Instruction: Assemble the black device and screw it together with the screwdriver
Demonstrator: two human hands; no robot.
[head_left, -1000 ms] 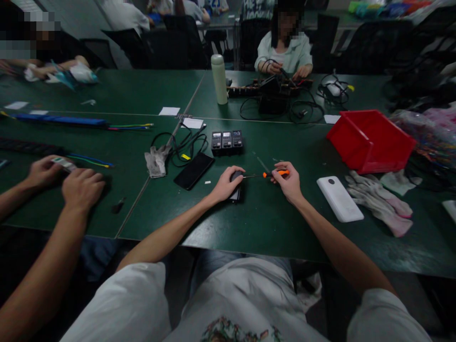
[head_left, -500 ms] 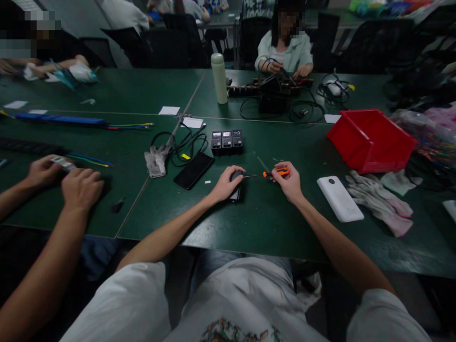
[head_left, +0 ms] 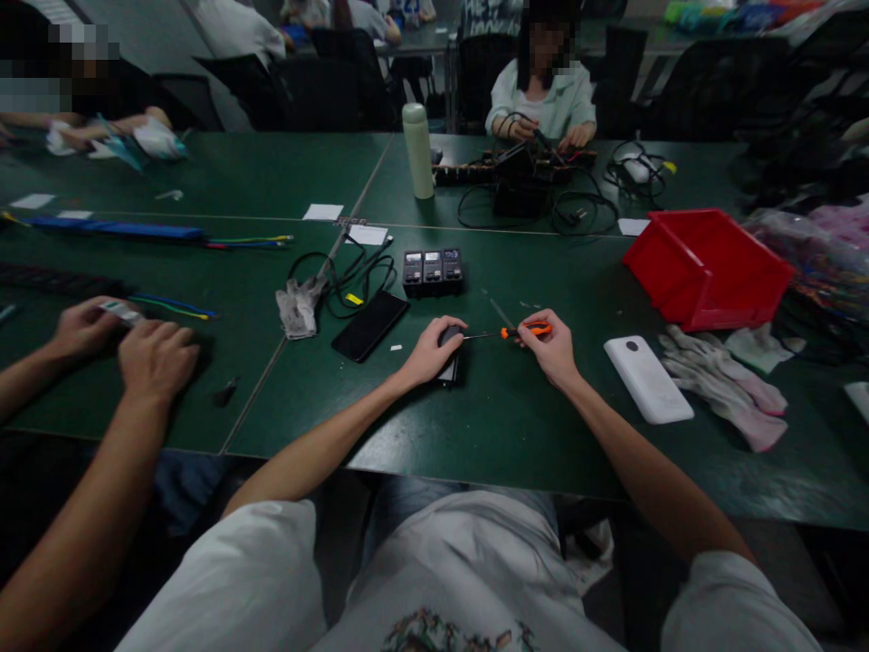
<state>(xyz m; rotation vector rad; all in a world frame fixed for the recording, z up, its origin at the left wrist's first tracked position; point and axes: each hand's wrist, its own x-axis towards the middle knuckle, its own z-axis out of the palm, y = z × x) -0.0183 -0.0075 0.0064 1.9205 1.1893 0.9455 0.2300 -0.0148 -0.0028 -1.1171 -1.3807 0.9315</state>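
My left hand point(head_left: 434, 351) is closed around a small dark box-shaped part point(head_left: 449, 369) on the green table, hiding most of it. In my right hand point(head_left: 551, 346) is a screwdriver point(head_left: 539, 329) with an orange and black handle. Its thin shaft points left and the tip meets the dark part beside my left fingertips. Beyond my hands stands a black block of three modules with small pale faces point(head_left: 433, 272). To the left of my left hand lies a black smartphone point(head_left: 370, 326), with a small white scrap point(head_left: 396, 348) close by.
A red bin point(head_left: 706, 272), a white power bank point(head_left: 648, 380) and work gloves point(head_left: 730, 389) lie to the right. A grey glove point(head_left: 299, 308) and black cables are at left. A pale green bottle point(head_left: 418, 152) stands farther back. A co-worker's hands point(head_left: 153, 358) work at far left.
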